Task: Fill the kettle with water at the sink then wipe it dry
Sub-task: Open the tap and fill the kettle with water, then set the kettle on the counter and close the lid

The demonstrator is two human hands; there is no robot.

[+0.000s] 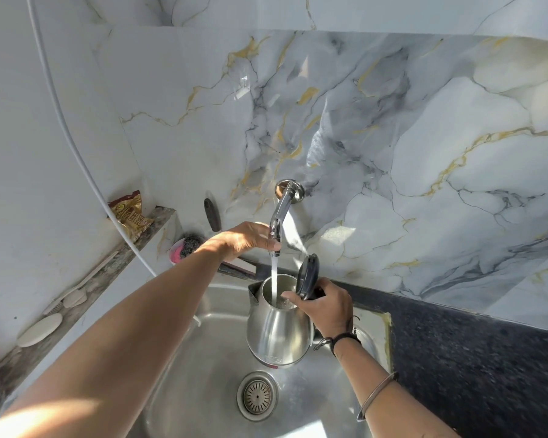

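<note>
Two hands share the work: my left hand [244,240] curls round the tap [277,222], fingers wrapped near its tip, while my right hand [325,306] grips the handle of the kettle [277,330], holding it above the sink [203,358], just under the spout. Filling is in hand; water [274,279] falls straight into the open mouth, lid [309,276] hinged back to the right. Next, I judge, shut the tap, then close the lid. The kettle's long axis stands nearly upright, mouth tipped slightly far, spout pointing left.
</note>
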